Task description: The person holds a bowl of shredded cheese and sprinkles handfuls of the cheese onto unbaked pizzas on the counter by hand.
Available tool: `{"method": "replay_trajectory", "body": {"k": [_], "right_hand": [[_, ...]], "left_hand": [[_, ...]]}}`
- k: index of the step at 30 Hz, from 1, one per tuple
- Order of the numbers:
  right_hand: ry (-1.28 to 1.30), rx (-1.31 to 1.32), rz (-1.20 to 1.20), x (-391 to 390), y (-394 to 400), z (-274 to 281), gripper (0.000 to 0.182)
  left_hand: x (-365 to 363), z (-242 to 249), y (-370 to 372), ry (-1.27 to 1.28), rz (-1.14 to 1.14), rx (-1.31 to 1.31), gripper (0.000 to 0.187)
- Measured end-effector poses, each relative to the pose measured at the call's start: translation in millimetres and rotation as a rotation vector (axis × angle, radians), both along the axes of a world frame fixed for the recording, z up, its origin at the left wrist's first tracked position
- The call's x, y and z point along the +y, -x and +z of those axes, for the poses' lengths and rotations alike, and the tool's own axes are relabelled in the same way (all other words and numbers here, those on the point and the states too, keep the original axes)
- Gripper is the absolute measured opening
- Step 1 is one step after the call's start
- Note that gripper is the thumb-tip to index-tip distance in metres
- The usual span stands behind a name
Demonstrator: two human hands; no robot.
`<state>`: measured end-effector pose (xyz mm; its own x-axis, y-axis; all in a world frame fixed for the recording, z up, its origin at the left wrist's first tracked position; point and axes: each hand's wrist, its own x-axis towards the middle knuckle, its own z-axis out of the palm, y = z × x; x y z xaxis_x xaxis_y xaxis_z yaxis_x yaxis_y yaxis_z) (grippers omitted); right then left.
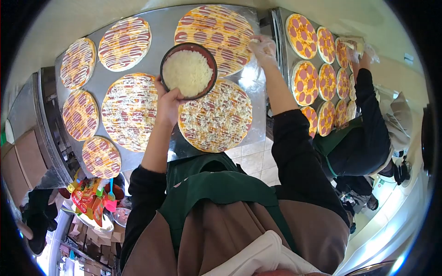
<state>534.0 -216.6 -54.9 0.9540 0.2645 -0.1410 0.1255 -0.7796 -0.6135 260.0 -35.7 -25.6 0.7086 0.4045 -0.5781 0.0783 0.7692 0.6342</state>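
Observation:
My left hand (169, 102) grips the rim of a dark bowl (214, 69) filled with white grated cheese (188, 73). The bowl is above the pizzas near the middle of the metal table (161, 41). My right hand (264, 49), in a clear plastic glove, is by the right edge of the large top pizza (209, 27); its fingers are drawn together around something whitish that I cannot make out. Two large pizzas, one left (129, 112) and one below the bowl (216, 122), bear scattered white cheese over sauce stripes.
Several smaller striped pizzas (124, 43) lie at the left. On a second metal table (282, 27) at the right are rows of pizzas, with a co-worker's gloved hands (361, 51) over them. Packets (90, 198) and a bowl stand at lower left.

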Motion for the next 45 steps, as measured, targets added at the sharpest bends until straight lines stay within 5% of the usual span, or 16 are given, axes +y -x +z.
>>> {"method": "replay_trajectory", "body": {"k": [2,7,10,15,23,37,44,45], "right_hand": [[-0.167,0.077,-0.024,6,-9,4,0.023],[0.140,-0.423,0.301,11,-61,-33,0.022],[-0.043,-0.142,0.363,16,-101,-65,0.024],[0.138,-0.448,0.648,34,-115,-52,0.027],[0.298,-0.452,0.715,103,-110,-30,0.020],[0.299,-0.279,0.951,153,-60,0,0.050],[0.677,-0.346,1.020,186,6,66,0.042],[0.632,-0.099,0.845,196,3,59,0.034]], "left_hand": [[3,-2,16,0.002,-0.021,0.002,0.071],[8,5,48,0.057,0.007,0.034,0.076],[8,6,62,0.019,0.000,0.044,0.080],[6,2,75,0.051,0.033,0.045,0.085],[9,5,80,0.071,0.062,0.051,0.086],[16,12,88,0.103,0.077,0.065,0.085],[19,11,93,0.114,0.068,0.073,0.084],[18,10,93,0.110,0.081,0.063,0.084]]}}
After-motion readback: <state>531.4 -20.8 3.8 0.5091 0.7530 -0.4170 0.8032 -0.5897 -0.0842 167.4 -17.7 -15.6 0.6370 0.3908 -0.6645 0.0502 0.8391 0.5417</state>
